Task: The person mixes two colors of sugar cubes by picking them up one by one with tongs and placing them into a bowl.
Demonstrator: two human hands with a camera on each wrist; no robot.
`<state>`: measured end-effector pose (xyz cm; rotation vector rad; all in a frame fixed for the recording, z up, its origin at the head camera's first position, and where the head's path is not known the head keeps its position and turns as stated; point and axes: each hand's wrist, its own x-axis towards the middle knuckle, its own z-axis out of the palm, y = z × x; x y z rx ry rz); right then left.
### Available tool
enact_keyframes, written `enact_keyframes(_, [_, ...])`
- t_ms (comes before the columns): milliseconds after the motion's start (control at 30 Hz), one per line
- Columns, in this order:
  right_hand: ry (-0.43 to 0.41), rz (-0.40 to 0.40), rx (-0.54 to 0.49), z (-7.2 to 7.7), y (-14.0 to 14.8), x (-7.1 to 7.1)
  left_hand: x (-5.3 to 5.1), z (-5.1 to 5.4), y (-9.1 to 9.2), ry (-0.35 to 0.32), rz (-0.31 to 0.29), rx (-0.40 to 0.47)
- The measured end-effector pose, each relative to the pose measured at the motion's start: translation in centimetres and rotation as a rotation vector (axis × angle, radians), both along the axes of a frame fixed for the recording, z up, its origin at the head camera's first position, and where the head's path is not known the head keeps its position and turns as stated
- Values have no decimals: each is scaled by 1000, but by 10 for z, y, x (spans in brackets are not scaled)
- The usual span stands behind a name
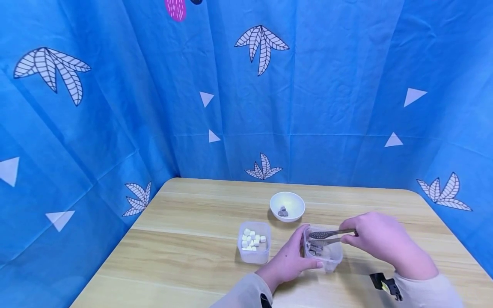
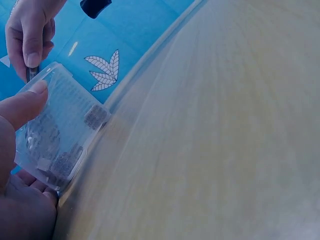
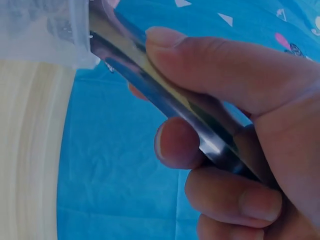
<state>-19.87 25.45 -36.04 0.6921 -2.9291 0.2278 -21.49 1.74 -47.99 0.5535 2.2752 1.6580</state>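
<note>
The left hand (image 1: 286,259), thumb spread, grips a clear square plastic box (image 1: 333,253). The right hand (image 1: 379,239) clasps silvery metal tongs (image 1: 323,235) over its edge.

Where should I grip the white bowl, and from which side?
Probably pinch the left rim of the bowl, from above left: it stands upright, flaring to its rim, while the left hand and clear tub crowd its near right side.

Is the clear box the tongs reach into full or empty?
Neither, just partly filled: the clear box holds some greyish cubes toward its left side, below the tongs, with bare space to the right.
</note>
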Motion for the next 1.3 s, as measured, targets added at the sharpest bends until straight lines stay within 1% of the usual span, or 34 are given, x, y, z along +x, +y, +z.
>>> enact_keyframes(233, [2,-13,1,-5,-5,0,0,-1,1,7,-10,17])
enact_keyframes(367, [-5,-11,11,-3,-4,2,1,-2,1,12,-9,17])
enact_keyframes(533, [-26,-47,27,3,-6,8,1,-3,2,16,-13,12])
enact_keyframes(633, [-32,-60,26,4,-9,8,0,-1,2,17,-16,14])
enact_keyframes(900, [-34,-8,2,2,-8,5,1,2,0,-3,-8,13])
enact_keyframes(1033, [-43,-7,3,2,-6,4,2,2,0,4,-7,8])
enact_keyframes(1233, [-5,-3,19,0,-7,3,1,1,-1,-2,-9,9])
enact_keyframes(1300, [-6,9,10,-1,-6,3,1,1,-1,-4,-11,10])
